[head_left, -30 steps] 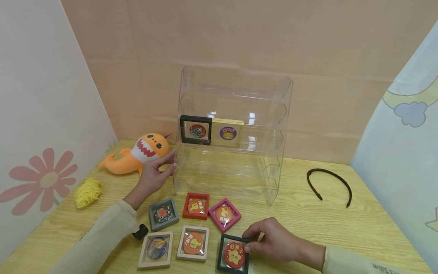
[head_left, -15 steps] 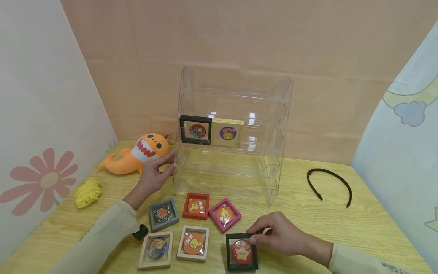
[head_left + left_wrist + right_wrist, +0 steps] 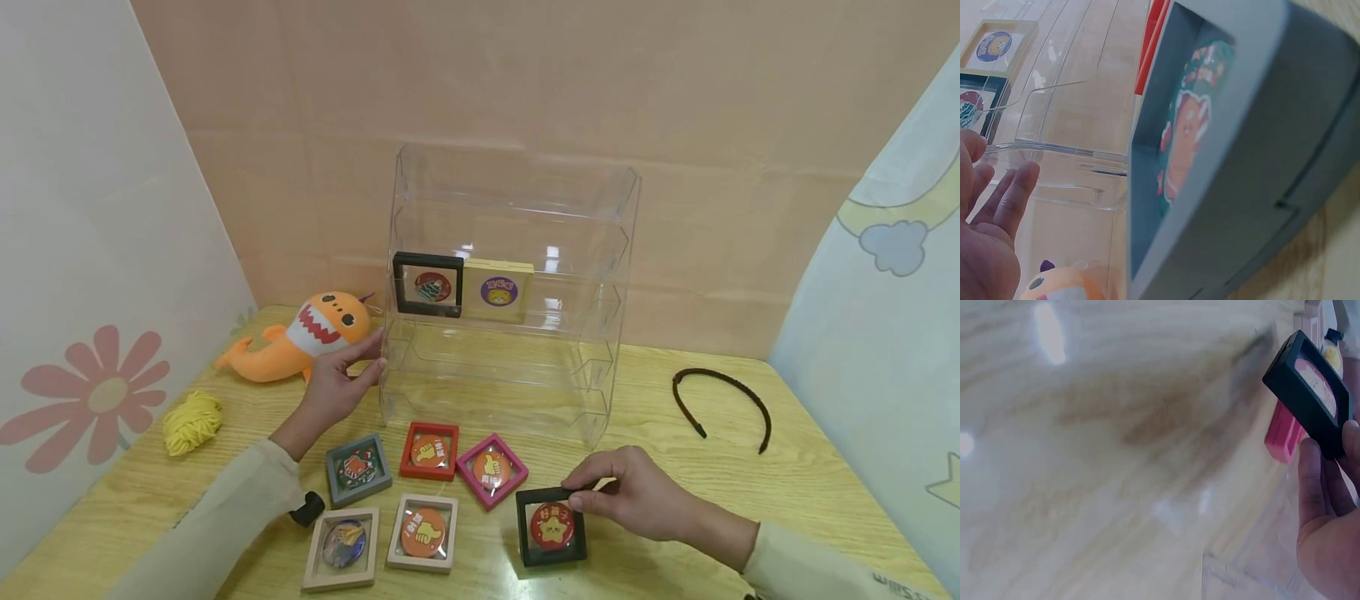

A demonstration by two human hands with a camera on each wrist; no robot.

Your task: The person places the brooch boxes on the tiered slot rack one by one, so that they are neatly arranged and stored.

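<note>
My right hand (image 3: 641, 496) pinches a black square frame (image 3: 529, 533) by its upper right corner, thumb in front. A red badge with a yellow star shows in its window. The right wrist view has this black frame (image 3: 1304, 394) raised over the table, its shadow apart from it. My left hand (image 3: 337, 387) grips the left side edge of a clear tiered display rack (image 3: 495, 400); the left wrist view shows the fingers (image 3: 1019, 194) at the rack's side panel. On a middle tier stand a black frame (image 3: 405, 300) with a tree badge and a pale yellow frame (image 3: 525, 304).
Before the rack lie a grey frame (image 3: 337, 492), a red frame (image 3: 405, 458), a pink frame (image 3: 480, 496) and two beige frames, one (image 3: 397, 557) nearer the middle. An orange plush shark (image 3: 262, 362) and yellow yarn (image 3: 192, 423) are left, a dark headband (image 3: 723, 372) right.
The right hand has lifted the black star-badge frame from beside the beige frame and moved it right and farther back, tilting it more upright. The left hand has stayed at the rack.
</note>
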